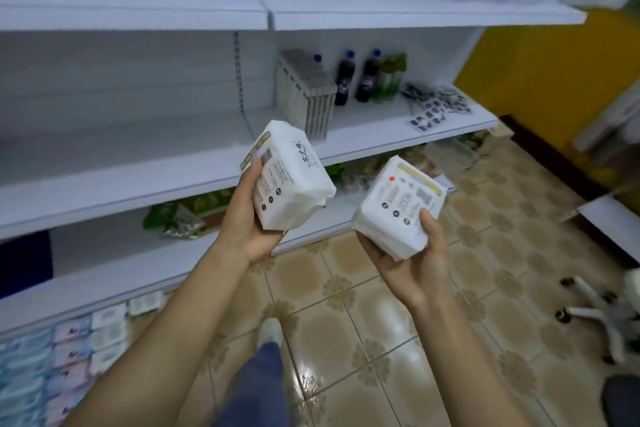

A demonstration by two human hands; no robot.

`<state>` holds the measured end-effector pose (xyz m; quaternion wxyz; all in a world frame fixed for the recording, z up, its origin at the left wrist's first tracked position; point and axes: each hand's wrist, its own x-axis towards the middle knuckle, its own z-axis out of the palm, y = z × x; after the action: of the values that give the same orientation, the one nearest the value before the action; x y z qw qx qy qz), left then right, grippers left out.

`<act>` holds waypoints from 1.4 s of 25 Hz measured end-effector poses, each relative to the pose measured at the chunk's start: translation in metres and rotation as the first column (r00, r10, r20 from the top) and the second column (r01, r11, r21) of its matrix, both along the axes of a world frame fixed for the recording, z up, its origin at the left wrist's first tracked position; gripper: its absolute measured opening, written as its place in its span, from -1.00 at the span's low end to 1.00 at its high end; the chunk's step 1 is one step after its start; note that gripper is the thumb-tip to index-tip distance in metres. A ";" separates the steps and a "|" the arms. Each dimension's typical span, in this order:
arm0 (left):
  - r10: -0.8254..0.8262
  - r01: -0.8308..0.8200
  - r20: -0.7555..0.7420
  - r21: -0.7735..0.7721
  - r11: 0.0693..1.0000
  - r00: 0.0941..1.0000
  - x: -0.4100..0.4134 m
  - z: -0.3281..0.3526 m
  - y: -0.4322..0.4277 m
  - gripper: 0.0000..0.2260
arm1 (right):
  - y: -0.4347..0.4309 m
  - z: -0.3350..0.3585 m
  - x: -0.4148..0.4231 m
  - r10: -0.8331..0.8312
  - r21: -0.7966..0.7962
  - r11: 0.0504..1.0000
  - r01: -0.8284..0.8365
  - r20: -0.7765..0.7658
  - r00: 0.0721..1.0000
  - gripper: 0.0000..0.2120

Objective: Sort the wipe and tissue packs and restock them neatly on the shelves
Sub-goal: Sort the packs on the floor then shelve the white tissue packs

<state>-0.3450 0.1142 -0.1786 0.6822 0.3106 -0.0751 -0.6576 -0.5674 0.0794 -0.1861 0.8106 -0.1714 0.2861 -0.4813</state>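
Observation:
My left hand [247, 218] grips a white tissue pack [291, 177] from below, printed side up, in front of the middle shelf [121, 180]. My right hand [415, 253] holds a second white tissue pack [398, 204], thumb on its printed face, out over the tiled floor. The two packs are apart, roughly level with each other. Several blue and white wipe packs [69, 350] lie in rows at the bottom left on the lowest level.
On the middle shelf stand a row of grey boxes [308, 97], dark bottles [356, 76], a green bottle [389, 76] and flat sachets [436, 104]. Green bags [180, 215] lie on the shelf below. A wheeled chair base [606, 315] stands at right. My foot [270, 333] is on the floor tiles.

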 end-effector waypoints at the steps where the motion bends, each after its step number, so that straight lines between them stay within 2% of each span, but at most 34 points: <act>1: -0.007 0.008 0.014 -0.016 1.000 1.000 -0.003 0.004 -0.014 -0.65 | -0.009 0.003 -0.001 -0.029 0.001 1.000 0.029 0.027 0.999 -0.58; 3: -0.024 0.025 0.035 -0.031 0.999 0.999 -0.007 0.017 -0.051 -0.67 | -0.036 0.012 0.001 -0.066 -0.016 0.998 0.067 0.064 0.996 -0.58; 6: -0.032 0.035 0.035 -0.063 0.997 0.999 -0.007 0.039 -0.123 -0.59 | -0.088 0.028 0.011 -0.125 -0.045 0.991 0.129 0.082 0.989 -0.60; 8: -0.051 0.058 0.087 -0.088 0.994 0.995 -0.002 0.058 -0.174 -0.55 | -0.132 0.039 0.020 -0.153 -0.072 0.985 0.159 0.089 0.984 -0.57; 11: -0.020 0.046 0.175 -0.145 0.988 0.984 0.008 0.077 -0.235 -0.50 | -0.189 0.053 0.037 -0.182 -0.113 0.974 0.195 0.113 0.977 -0.30; 12: 0.031 0.012 0.245 -0.173 0.985 0.969 0.012 0.082 -0.253 -0.48 | -0.204 0.055 0.042 -0.185 -0.124 0.972 0.199 0.116 0.976 -0.20; 14: 0.158 -0.039 0.453 -0.262 0.964 0.877 0.017 0.089 -0.279 -0.52 | -0.227 0.052 0.050 -0.169 -0.142 0.972 0.186 0.120 0.978 -0.11; 17: 0.235 0.037 0.691 -0.354 0.934 0.684 0.028 0.099 -0.308 -0.55 | -0.257 0.046 0.061 -0.175 -0.119 0.974 0.191 0.128 0.976 -0.07; 20: 0.331 0.110 0.856 -0.402 0.909 0.397 0.041 0.107 -0.338 -0.41 | -0.294 0.047 0.071 -0.189 -0.108 0.973 0.205 0.144 0.971 -0.11; 21: 0.390 0.107 0.888 -0.424 0.899 0.244 0.044 0.108 -0.349 -0.37 | -0.306 0.049 0.073 -0.193 -0.101 0.973 0.210 0.155 0.969 -0.15; 22: 0.465 0.095 0.884 -0.467 0.879 0.035 0.049 0.110 -0.363 -0.35 | -0.320 0.052 0.075 -0.191 -0.094 0.973 0.210 0.178 0.965 -0.18; 23: 0.535 0.098 0.819 -0.527 0.844 -0.209 0.055 0.111 -0.376 -0.33 | -0.334 0.057 0.077 -0.193 -0.082 0.973 0.214 0.208 0.959 -0.20; 24: 0.579 0.122 0.684 -0.594 0.795 -0.443 0.062 0.111 -0.390 -0.34 | -0.349 0.063 0.079 -0.196 -0.068 0.974 0.218 0.240 0.951 -0.21; 25: 0.586 0.159 0.518 -0.649 0.744 -0.623 0.069 0.113 -0.403 -0.35 | -0.366 0.069 0.082 -0.190 -0.066 0.975 0.215 0.271 0.944 -0.22; 26: 0.571 0.207 0.360 -0.685 0.699 -0.738 0.077 0.115 -0.416 -0.38 | -0.383 0.077 0.084 -0.168 -0.081 0.977 0.200 0.294 0.941 -0.25; 28: 0.527 0.291 0.126 -0.715 0.635 -0.840 0.089 0.121 -0.443 -0.45 | -0.422 0.094 0.087 -0.075 -0.169 0.977 0.134 0.315 0.946 -0.32; 31: 0.457 0.329 -0.013 -0.713 0.620 -0.889 0.085 0.126 -0.483 -0.57 | -0.479 0.115 0.086 0.040 -0.277 0.960 0.044 0.289 0.957 -0.47; 33: 0.413 0.318 -0.008 -0.653 0.687 -0.910 0.075 0.122 -0.512 -0.60 | -0.516 0.124 0.082 0.088 -0.277 0.961 -0.002 0.297 0.951 -0.51; 35: 0.347 0.235 0.168 -0.469 0.851 -0.923 0.066 0.114 -0.534 -0.50 | -0.550 0.129 0.077 0.118 -0.260 0.965 -0.036 0.308 0.944 -0.44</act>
<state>-0.2785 -0.4193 -0.0641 0.2090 0.5790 -0.6902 0.3804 -0.4907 -0.4702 -0.0573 0.8364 -0.2032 0.0805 -0.5027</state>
